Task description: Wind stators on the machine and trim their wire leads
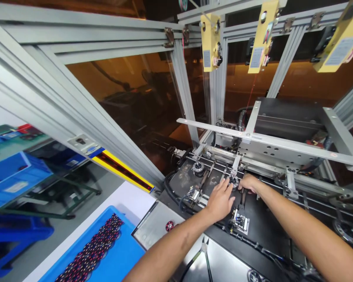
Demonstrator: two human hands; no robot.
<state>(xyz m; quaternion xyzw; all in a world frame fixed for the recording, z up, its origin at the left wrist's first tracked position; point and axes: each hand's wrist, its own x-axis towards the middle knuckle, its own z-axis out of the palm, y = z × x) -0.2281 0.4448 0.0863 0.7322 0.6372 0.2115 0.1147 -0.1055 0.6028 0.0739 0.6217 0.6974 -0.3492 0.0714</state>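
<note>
My left hand (222, 199) lies over the machine bed with its fingers stretched out, the fingertips at the near left edge of a round metal fixture (233, 181). On the fixture's right side is my right hand (248, 183), its fingers curled together beside a dark bar; what they hold, if anything, is hidden. A similar round fixture (198, 168) sits to the left on the black bed. Closer to me, a small round part with red windings (170, 226) rests on the metal ledge, and side cutters (204, 246) lie on it with jaws pointing away.
A blue tray (129, 244) with rows of round wound parts stands at lower left. Yellow wire tensioners (211, 43) hang above the machine. A long metal bar (270, 141) crosses beyond my hands. Aluminium frame posts (184, 94) and a yellow-edged light curtain (123, 170) border the opening.
</note>
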